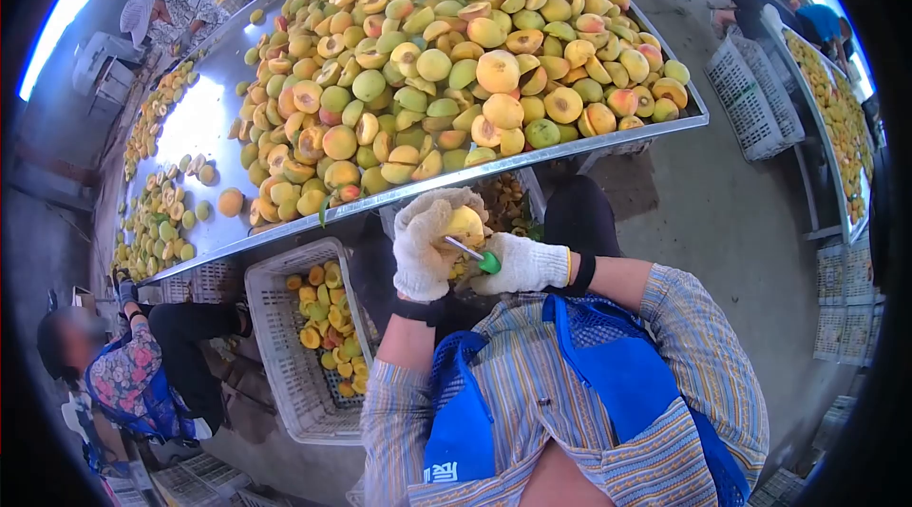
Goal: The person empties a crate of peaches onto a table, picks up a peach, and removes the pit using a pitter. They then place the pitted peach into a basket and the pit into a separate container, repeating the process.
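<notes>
My left hand [425, 246], in a white knit glove, is wrapped around a yellow peach [465, 225] held just below the metal table's front edge. My right hand [524, 265], also gloved, grips a small tool with a green handle [486, 262]; its metal tip touches the peach. Both hands meet in front of my chest, above my blue apron and striped sleeves. A large heap of whole and halved peaches [446, 60] covers the steel table [608, 140] in front of me.
A white plastic crate [285, 364] with peach halves stands on the floor at my left. A second crate with fruit [508, 203] sits under the table. A seated person [133, 364] works at lower left. More people, crates [755, 98] and another fruit table are at the right.
</notes>
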Available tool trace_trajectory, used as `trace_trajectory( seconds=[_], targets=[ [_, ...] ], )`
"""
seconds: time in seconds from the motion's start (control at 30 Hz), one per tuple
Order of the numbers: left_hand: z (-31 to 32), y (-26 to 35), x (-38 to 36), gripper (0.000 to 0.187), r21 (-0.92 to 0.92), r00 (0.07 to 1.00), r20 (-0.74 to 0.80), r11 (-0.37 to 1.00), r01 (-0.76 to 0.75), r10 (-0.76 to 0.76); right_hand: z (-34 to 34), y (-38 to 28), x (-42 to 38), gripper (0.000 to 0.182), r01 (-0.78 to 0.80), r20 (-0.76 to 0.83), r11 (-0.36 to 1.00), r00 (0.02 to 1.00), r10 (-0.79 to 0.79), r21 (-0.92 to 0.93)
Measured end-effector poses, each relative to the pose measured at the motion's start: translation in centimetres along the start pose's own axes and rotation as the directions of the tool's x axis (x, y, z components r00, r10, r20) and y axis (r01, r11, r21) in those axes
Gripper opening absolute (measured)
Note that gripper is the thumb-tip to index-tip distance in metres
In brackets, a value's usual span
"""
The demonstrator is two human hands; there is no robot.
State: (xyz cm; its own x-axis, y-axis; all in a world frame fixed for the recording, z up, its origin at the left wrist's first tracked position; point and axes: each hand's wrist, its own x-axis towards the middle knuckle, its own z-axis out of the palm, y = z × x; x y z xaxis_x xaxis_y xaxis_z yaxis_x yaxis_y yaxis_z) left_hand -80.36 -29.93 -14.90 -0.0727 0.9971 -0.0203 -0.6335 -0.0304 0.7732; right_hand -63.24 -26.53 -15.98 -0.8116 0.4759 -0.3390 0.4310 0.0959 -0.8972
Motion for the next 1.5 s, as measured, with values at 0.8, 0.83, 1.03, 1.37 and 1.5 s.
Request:
trace_trajectory(
  seconds=[0.8, 0.83, 1.03, 1.37, 1.5],
  targets=[
    [-7.0, 6.8, -3.2, 0.051, 0.923, 0.697, -0.126, -0.175, 0.344, 0.706, -1.6, 6.2, 1.9, 0.021, -0.142, -0.111, 0.672, 0.99, 0.09, -0.727],
    [-4.8, 5.9, -0.7, 0.052, 0.952, 0.762, 0.074, -0.273, 0.138, 0.644, -1.6, 6.3, 1.9, 0.021, -0.153, -0.115, 0.678, 0.988, 0.101, -0.719],
    [7.0, -2.2, 13.0, 0.06, 0.889, 0.954, 0.295, -0.379, -0.257, 0.045, -1.3, 8.9, 0.9, 0.026, -0.119, -0.136, 0.726, 0.99, 0.035, -0.677],
    [1.9, -1.0, 12.9, 0.044, 0.244, 0.988, -0.136, 0.969, -0.041, 0.076, -6.3, 2.1, -4.1, 0.048, -0.178, -0.434, 0.882, 0.9, -0.032, -0.436],
    [-0.1, 1.6, 6.9, 0.048, -0.238, 0.995, 0.011, 0.966, 0.097, -0.098, -5.3, -0.7, -3.1, 0.049, -0.037, -0.57, 0.966, 0.813, -0.121, -0.257]
  ],
)
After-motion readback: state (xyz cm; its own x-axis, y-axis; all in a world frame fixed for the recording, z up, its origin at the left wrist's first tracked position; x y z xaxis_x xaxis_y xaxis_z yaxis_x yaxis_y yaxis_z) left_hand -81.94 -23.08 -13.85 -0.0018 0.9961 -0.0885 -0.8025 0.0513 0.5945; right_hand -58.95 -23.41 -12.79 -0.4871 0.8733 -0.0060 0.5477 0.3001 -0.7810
